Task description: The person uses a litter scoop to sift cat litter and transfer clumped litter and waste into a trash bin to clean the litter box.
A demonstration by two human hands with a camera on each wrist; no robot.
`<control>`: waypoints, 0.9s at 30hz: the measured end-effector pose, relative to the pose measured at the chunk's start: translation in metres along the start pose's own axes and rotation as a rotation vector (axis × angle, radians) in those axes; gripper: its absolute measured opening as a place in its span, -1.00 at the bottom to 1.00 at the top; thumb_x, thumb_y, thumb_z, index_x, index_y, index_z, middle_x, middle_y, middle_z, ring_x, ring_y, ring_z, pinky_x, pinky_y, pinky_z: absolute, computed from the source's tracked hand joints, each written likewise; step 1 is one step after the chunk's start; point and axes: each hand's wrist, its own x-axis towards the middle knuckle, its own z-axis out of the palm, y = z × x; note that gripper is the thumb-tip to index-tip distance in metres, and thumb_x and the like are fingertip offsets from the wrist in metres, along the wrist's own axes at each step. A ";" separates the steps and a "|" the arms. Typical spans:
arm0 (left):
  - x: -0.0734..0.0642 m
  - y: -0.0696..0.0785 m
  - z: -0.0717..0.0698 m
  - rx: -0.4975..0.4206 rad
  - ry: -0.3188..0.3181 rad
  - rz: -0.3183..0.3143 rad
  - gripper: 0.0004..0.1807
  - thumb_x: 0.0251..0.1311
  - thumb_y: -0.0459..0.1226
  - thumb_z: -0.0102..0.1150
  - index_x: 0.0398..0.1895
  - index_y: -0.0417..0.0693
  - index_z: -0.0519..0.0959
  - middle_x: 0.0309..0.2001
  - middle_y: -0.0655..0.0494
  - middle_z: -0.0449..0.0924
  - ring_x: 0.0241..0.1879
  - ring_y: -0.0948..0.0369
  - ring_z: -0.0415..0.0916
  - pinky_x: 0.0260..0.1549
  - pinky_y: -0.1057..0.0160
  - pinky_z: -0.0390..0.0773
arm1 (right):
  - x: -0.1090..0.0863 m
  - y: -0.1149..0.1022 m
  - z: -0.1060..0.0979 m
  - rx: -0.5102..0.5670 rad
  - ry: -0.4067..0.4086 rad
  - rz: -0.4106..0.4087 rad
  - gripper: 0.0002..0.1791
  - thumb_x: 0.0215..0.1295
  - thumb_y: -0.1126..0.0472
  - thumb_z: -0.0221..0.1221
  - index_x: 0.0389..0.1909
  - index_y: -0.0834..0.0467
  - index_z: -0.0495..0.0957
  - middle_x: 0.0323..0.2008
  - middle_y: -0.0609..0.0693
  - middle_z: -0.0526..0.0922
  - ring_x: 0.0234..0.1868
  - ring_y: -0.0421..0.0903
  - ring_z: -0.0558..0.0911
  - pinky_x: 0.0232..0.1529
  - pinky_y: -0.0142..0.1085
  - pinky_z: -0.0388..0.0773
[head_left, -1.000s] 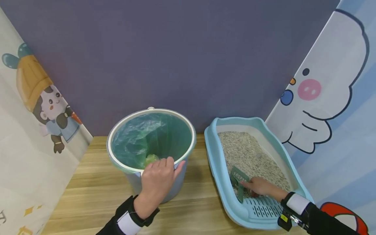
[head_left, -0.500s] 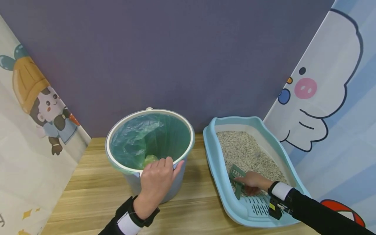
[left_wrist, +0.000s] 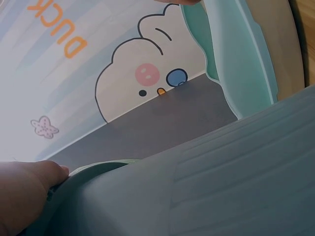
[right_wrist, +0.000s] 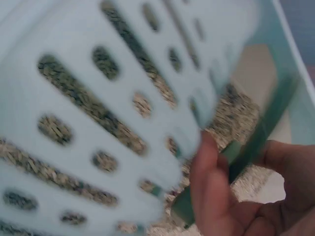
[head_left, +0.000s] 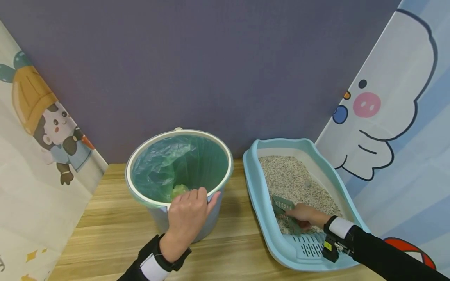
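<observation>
My left hand (head_left: 188, 214) grips the near rim of a grey-blue trash bin (head_left: 212, 212), thumb pointing right along the rim. A translucent green bag (head_left: 158, 160) lines the bin, and a crumpled yellow-green lump (head_left: 180, 190) shows inside. My right hand (head_left: 305, 215) holds a dark green litter scoop (head_left: 282, 204) in the near left part of a light blue litter box (head_left: 254, 199). The scoop's slotted head lies low at the grey-beige litter (head_left: 291, 175). In the right wrist view, fingers and thumb pinch the blurred scoop (right_wrist: 256, 140), partly hidden behind the slotted ledge.
A slotted ledge (head_left: 311, 248) forms the litter box's near end. Bin and box stand side by side on a wood-grain surface (head_left: 109, 226). Behind them rises a dark grey-purple wall (head_left: 218, 70). Cartoon-printed panels (head_left: 372, 117) stand close on the left and right.
My right hand has moved slightly left and away from me, and the scoop has turned and tilted in the litter. The left hand stays on the bin's rim.
</observation>
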 end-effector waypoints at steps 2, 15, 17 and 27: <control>0.000 -0.001 0.000 0.002 0.000 0.000 -0.41 0.29 0.05 -0.19 -0.87 -0.01 0.09 -0.88 0.20 -0.06 -0.90 0.29 -0.06 -0.84 0.36 -0.06 | -0.002 0.000 -0.007 0.038 -0.019 -0.020 -0.60 0.30 0.09 -0.04 -0.55 0.32 0.50 -0.83 -0.10 0.44 -0.80 -0.28 0.42 -0.71 -0.47 0.37; 0.001 -0.003 -0.001 0.017 -0.012 0.005 -0.42 0.29 0.04 -0.20 -0.86 0.00 0.11 -0.89 0.20 -0.02 -0.90 0.29 -0.03 -0.83 0.37 -0.03 | -0.026 0.020 -0.060 0.264 -0.203 -0.098 -0.63 0.36 0.26 -0.27 -0.47 0.14 0.51 -0.74 -0.22 0.36 -0.79 -0.43 0.25 -0.70 -0.58 0.24; 0.001 -0.003 -0.002 0.019 -0.015 0.004 -0.42 0.29 0.04 -0.20 -0.86 -0.01 0.11 -0.88 0.20 -0.03 -0.90 0.29 -0.02 -0.83 0.37 -0.03 | -0.029 0.023 -0.063 0.200 -0.154 -0.048 -0.62 0.33 0.29 -0.27 -0.44 0.19 0.54 -0.76 -0.20 0.35 -0.80 -0.42 0.22 -0.71 -0.58 0.22; 0.002 -0.004 -0.001 0.024 -0.029 -0.004 -0.42 0.28 0.04 -0.18 -0.85 -0.02 0.12 -0.88 0.19 -0.01 -0.90 0.28 0.01 -0.82 0.35 -0.03 | -0.019 0.026 -0.072 0.070 -0.222 0.090 -0.55 0.37 0.28 -0.35 -0.48 0.20 0.53 -0.78 -0.22 0.33 -0.82 -0.46 0.25 -0.72 -0.63 0.24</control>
